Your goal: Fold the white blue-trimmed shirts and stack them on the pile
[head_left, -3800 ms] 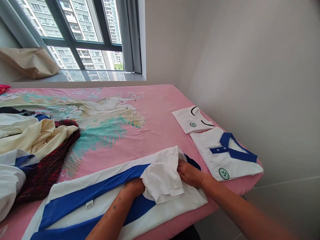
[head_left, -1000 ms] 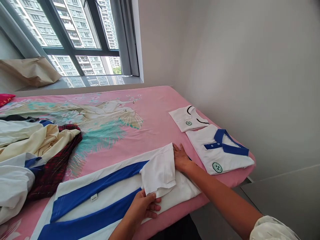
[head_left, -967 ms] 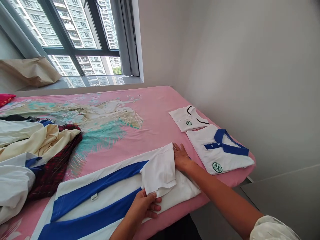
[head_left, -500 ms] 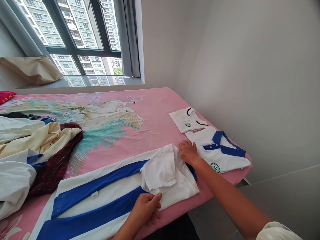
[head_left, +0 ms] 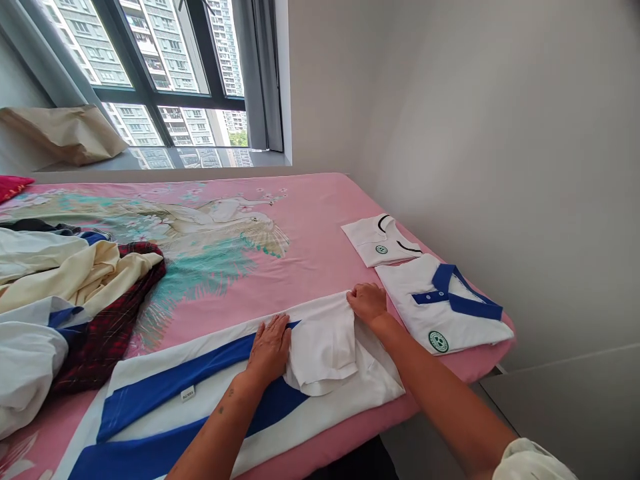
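A white shirt (head_left: 165,363) with broad blue stripes lies partly folded along the bed's near edge, a small white tag on it. Its white sleeve (head_left: 323,353) is laid over the body. My left hand (head_left: 270,347) rests flat on the upper stripe, fingers stretched out, just left of the sleeve. At the shirt's far right edge, my right hand (head_left: 367,302) has its fingers curled closed on the fabric. The shirt's right end is partly hidden by my right forearm.
To the right lie a folded white polo shirt (head_left: 410,323) with a blue collar and a smaller folded white shirt (head_left: 373,250). A heap of clothes (head_left: 75,267) covers the left side of the pink bed (head_left: 310,220). A brown paper bag (head_left: 75,133) sits by the window.
My left hand has moved up from the shirt's near edge and now lies flat on it. My right hand has shifted slightly up and left, closing on the shirt's far edge.
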`<control>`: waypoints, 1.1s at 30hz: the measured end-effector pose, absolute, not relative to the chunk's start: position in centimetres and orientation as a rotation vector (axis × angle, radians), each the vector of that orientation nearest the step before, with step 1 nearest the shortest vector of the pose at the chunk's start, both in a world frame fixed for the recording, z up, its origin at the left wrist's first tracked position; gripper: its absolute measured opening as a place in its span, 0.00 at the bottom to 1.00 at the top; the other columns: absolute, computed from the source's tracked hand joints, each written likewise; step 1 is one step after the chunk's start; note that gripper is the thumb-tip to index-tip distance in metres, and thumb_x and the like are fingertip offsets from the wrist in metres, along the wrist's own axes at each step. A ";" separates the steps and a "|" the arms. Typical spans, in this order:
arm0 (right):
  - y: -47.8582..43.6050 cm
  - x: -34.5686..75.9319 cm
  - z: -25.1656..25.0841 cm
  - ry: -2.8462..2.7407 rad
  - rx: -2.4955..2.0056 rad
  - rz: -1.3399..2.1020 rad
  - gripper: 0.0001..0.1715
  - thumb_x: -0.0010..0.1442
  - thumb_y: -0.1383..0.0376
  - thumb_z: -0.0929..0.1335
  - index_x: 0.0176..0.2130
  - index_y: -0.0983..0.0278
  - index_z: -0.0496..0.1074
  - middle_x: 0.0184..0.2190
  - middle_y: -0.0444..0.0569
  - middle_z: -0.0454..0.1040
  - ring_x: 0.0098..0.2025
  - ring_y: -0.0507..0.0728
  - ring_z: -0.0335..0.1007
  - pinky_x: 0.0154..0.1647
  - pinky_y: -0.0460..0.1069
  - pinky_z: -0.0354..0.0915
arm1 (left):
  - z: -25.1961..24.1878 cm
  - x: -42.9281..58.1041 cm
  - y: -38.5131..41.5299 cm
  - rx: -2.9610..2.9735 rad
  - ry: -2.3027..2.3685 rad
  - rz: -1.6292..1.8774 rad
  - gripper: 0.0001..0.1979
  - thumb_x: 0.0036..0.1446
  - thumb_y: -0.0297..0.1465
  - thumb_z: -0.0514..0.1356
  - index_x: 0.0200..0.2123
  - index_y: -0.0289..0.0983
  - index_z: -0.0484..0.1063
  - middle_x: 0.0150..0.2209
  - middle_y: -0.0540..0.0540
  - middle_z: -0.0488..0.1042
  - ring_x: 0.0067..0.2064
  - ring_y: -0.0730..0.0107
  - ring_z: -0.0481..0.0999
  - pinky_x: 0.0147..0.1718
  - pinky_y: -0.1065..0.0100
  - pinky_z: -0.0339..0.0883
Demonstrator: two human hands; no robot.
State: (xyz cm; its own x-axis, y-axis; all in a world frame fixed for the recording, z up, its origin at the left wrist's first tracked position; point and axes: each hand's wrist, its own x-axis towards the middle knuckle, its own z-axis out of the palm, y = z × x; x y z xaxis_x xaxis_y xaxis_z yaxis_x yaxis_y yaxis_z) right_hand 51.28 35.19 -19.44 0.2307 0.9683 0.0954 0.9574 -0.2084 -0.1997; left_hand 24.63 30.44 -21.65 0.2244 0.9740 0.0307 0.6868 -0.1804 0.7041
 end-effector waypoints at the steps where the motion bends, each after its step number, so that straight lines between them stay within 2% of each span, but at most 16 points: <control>1: 35.1 51.7 -19.5 -1.813 -2.288 0.067 0.15 0.56 0.62 0.62 0.26 0.64 0.74 0.31 0.53 0.75 0.39 0.58 0.66 0.38 0.52 0.55 | -22.1 24.6 30.6 1.991 1.556 0.594 0.22 0.59 0.36 0.50 0.55 0.37 0.65 0.61 0.40 0.61 0.64 0.58 0.54 0.63 0.53 0.34; 5: 34.0 51.4 -18.6 -1.806 -2.211 0.015 0.15 0.59 0.65 0.59 0.37 0.67 0.72 0.38 0.58 0.74 0.43 0.61 0.64 0.43 0.54 0.55 | -22.7 24.0 30.4 2.124 1.533 0.460 0.26 0.60 0.40 0.48 0.60 0.38 0.58 0.64 0.42 0.55 0.66 0.61 0.48 0.63 0.52 0.33; 8: 32.9 48.8 -17.7 -1.956 -1.979 0.048 0.18 0.63 0.63 0.56 0.47 0.63 0.68 0.47 0.53 0.71 0.50 0.58 0.61 0.51 0.52 0.55 | -22.5 23.4 30.5 2.166 1.436 0.411 0.27 0.59 0.38 0.48 0.61 0.39 0.57 0.64 0.43 0.53 0.66 0.60 0.47 0.63 0.50 0.34; 11: 31.9 46.5 -18.5 -2.270 -1.756 0.248 0.23 0.64 0.58 0.56 0.57 0.58 0.61 0.58 0.47 0.63 0.61 0.55 0.51 0.61 0.52 0.46 | -22.4 22.9 30.6 2.233 1.389 0.376 0.26 0.59 0.33 0.48 0.61 0.42 0.57 0.64 0.45 0.53 0.66 0.60 0.46 0.62 0.48 0.34; 13: 31.7 46.5 -19.7 -2.340 -1.841 0.360 0.28 0.63 0.57 0.56 0.60 0.62 0.58 0.62 0.51 0.57 0.64 0.58 0.45 0.64 0.58 0.37 | -22.5 22.5 30.4 2.271 1.414 0.345 0.26 0.58 0.32 0.48 0.61 0.41 0.57 0.64 0.45 0.53 0.66 0.61 0.46 0.62 0.50 0.34; 16: 31.7 48.1 -20.9 -2.188 -2.109 0.354 0.32 0.63 0.60 0.56 0.61 0.73 0.54 0.63 0.63 0.52 0.65 0.66 0.42 0.62 0.68 0.30 | -22.5 21.7 30.0 2.282 1.478 0.336 0.27 0.59 0.37 0.49 0.62 0.41 0.55 0.65 0.45 0.51 0.66 0.61 0.46 0.63 0.52 0.33; 18: 31.4 49.1 -20.5 -2.124 -2.136 0.286 0.32 0.63 0.62 0.54 0.62 0.75 0.51 0.64 0.63 0.49 0.66 0.66 0.37 0.62 0.69 0.27 | -22.2 21.1 29.3 2.263 1.516 0.352 0.27 0.60 0.37 0.48 0.62 0.41 0.55 0.65 0.45 0.51 0.66 0.60 0.46 0.63 0.51 0.32; 20: 30.3 49.4 -19.4 -2.155 -1.943 0.244 0.31 0.61 0.66 0.54 0.62 0.71 0.53 0.64 0.58 0.50 0.66 0.62 0.37 0.64 0.65 0.31 | -21.5 20.7 28.4 2.269 1.494 0.399 0.27 0.58 0.33 0.48 0.61 0.39 0.55 0.65 0.44 0.51 0.66 0.59 0.46 0.62 0.49 0.33; 21: 29.5 49.3 -18.8 -2.183 -1.790 0.257 0.30 0.59 0.69 0.55 0.60 0.69 0.55 0.63 0.55 0.54 0.66 0.59 0.40 0.65 0.62 0.37 | -21.1 20.7 27.7 2.291 1.444 0.433 0.28 0.55 0.30 0.49 0.61 0.39 0.56 0.65 0.44 0.51 0.66 0.59 0.46 0.62 0.49 0.33; 23: 27.1 48.9 -17.7 -2.208 -1.510 0.335 0.30 0.52 0.74 0.56 0.54 0.64 0.62 0.55 0.52 0.64 0.60 0.56 0.54 0.60 0.56 0.52 | -20.2 20.8 26.1 2.332 1.273 0.493 0.31 0.50 0.27 0.53 0.60 0.41 0.58 0.65 0.45 0.52 0.66 0.57 0.46 0.63 0.48 0.32; 25: 24.4 48.5 -17.4 -2.196 -1.407 0.388 0.26 0.46 0.75 0.58 0.46 0.62 0.65 0.44 0.50 0.69 0.50 0.56 0.62 0.52 0.53 0.60 | -19.5 21.2 24.4 2.284 1.107 0.550 0.30 0.47 0.28 0.56 0.57 0.44 0.64 0.63 0.46 0.57 0.65 0.54 0.49 0.63 0.49 0.32; 27: 21.9 48.4 -17.8 -2.174 -1.454 0.328 0.20 0.45 0.74 0.61 0.40 0.62 0.65 0.38 0.49 0.69 0.43 0.57 0.63 0.46 0.53 0.62 | -19.3 21.9 23.0 2.157 1.052 0.643 0.24 0.46 0.31 0.60 0.50 0.45 0.70 0.59 0.44 0.64 0.63 0.52 0.55 0.63 0.49 0.36; 29: 20.2 48.5 -18.7 -2.158 -1.551 0.214 0.14 0.48 0.70 0.64 0.38 0.62 0.64 0.36 0.49 0.67 0.41 0.58 0.62 0.45 0.53 0.60 | -19.5 22.7 22.2 2.066 1.095 0.754 0.16 0.46 0.34 0.62 0.42 0.44 0.74 0.53 0.42 0.70 0.60 0.51 0.60 0.61 0.50 0.42; 31: 19.3 48.6 -19.5 -2.153 -1.643 0.119 0.10 0.50 0.68 0.65 0.36 0.62 0.64 0.35 0.49 0.67 0.40 0.59 0.61 0.43 0.53 0.58 | -19.9 23.5 21.9 2.103 1.184 0.800 0.11 0.48 0.33 0.61 0.38 0.44 0.75 0.48 0.41 0.72 0.57 0.51 0.63 0.59 0.51 0.49; 33: 19.1 48.6 -20.0 -2.172 -1.686 0.063 0.07 0.52 0.68 0.65 0.35 0.62 0.65 0.34 0.49 0.67 0.40 0.59 0.61 0.43 0.52 0.55 | -20.2 24.1 21.9 2.227 1.269 0.774 0.12 0.49 0.29 0.58 0.39 0.43 0.73 0.47 0.42 0.72 0.55 0.52 0.65 0.57 0.51 0.52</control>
State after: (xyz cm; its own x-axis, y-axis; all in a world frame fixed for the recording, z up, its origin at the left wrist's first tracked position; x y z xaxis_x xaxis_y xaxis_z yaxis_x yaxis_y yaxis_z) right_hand 48.55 19.09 -20.02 -0.2011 0.9403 0.2746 0.9228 0.2759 -0.2689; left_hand 24.11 21.87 -20.24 0.4164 0.8761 0.2430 0.6172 -0.4686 0.6320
